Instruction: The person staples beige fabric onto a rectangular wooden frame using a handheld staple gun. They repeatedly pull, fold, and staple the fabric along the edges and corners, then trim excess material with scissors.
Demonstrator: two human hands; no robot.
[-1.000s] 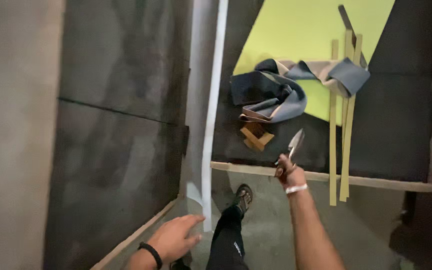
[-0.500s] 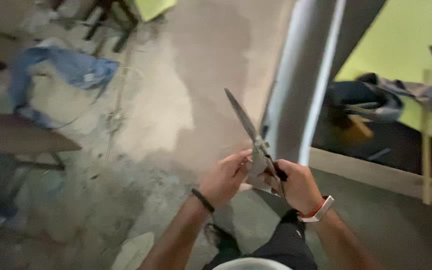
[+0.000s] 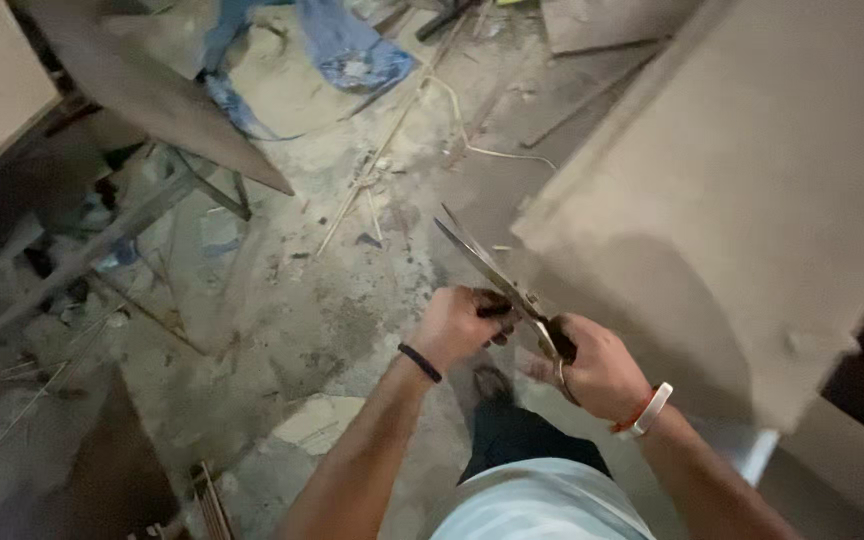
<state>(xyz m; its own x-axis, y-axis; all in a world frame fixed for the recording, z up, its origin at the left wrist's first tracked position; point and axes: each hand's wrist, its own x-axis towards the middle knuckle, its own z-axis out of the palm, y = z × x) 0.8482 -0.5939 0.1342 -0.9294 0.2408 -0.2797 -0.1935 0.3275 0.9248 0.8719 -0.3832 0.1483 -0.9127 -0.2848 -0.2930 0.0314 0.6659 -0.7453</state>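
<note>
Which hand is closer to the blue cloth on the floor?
Left. The left hand lies below the blue cloth, on its side; the right hand is further right and lower. Both grip the scissors.

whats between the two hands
In the head view, only the scissors: their handle end spans the gap between the left hand and the right hand, both gripping it, blades pointing up and away over the floor.

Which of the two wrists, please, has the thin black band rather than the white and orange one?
The left hand's wrist wears the black band. The right hand, holding the scissors, wears the white and orange band.
</note>
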